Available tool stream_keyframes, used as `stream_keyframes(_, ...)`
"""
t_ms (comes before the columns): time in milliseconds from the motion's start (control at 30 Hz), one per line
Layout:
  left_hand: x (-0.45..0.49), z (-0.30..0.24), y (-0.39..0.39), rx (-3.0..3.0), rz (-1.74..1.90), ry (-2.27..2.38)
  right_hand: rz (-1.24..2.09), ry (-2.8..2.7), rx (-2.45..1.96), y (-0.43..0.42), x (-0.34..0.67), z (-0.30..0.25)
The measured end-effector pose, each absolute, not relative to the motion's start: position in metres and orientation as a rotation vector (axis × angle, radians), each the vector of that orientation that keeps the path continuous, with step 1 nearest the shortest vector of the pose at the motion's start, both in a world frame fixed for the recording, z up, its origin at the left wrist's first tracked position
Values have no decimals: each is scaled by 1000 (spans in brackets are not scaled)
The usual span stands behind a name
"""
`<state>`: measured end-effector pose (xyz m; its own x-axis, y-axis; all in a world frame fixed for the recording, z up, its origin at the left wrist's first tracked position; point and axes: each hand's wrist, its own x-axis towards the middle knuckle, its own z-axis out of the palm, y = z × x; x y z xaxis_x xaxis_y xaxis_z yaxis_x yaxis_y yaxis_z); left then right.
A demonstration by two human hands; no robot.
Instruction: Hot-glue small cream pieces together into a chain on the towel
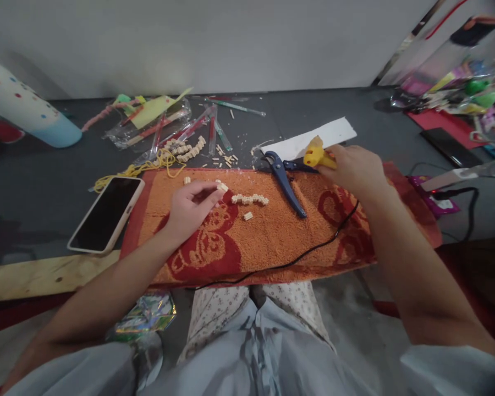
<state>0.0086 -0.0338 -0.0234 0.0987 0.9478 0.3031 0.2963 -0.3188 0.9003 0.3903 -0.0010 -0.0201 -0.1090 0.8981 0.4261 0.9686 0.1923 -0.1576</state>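
My left hand (193, 204) is closed in a pinch over the orange towel (268, 242), with a small bundle of pale sticks (221, 186) between thumb and fingertips. Close by on the towel lie a wavy row of joined pale bundles (249, 199) and a loose bundle (248, 216); another bundle (187, 180) stands behind the hand. My right hand (352, 168) is wrapped round a yellow glue gun (315, 155), held above the towel's back edge. Its grip is mostly hidden by the fingers. Beneath and left of it rest blue-handled cutters (287, 187).
A white strip (313, 136) lies behind the glue gun. A black cord (297, 260) crosses the towel. Left are a phone (107, 214), yellow string (160, 163), joined pale pieces (192, 149) and plastic-wrapped sticks (181, 129). A bottle (33, 107) stands far left; clutter (474, 93) fills the right.
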Motion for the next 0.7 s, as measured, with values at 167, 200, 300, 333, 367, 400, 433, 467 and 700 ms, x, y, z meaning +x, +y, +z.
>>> stream_keyframes(167,4,-23,-28,1887,1232,1334,-427,-2269,-1704,-7,377,-16)
stream_keyframes(200,4,-23,-28,1937,1214,1331,-434,-2276,-1718,-11,369,-9)
stream_keyframes(300,4,-24,-27,2106,1100,1293,-270,-2366,-1609,-24,331,13)
stream_keyframes(333,4,-24,-27,2151,1051,1283,-163,-2408,-1527,-27,316,18)
stream_keyframes(367,4,-25,-28,2185,1004,1279,-52,-2480,-1414,-30,301,21)
stream_keyframes(400,5,-25,-28,2210,966,1279,12,-2536,-1320,-31,287,22)
stream_keyframes(433,5,-26,-29,2228,935,1283,55,-2585,-1253,-30,275,21)
stream_keyframes(467,5,-27,-29,2243,910,1288,95,-2613,-1195,-29,264,18)
stream_keyframes(700,5,-34,-32,2373,771,1331,362,-2655,-1028,-16,245,-13)
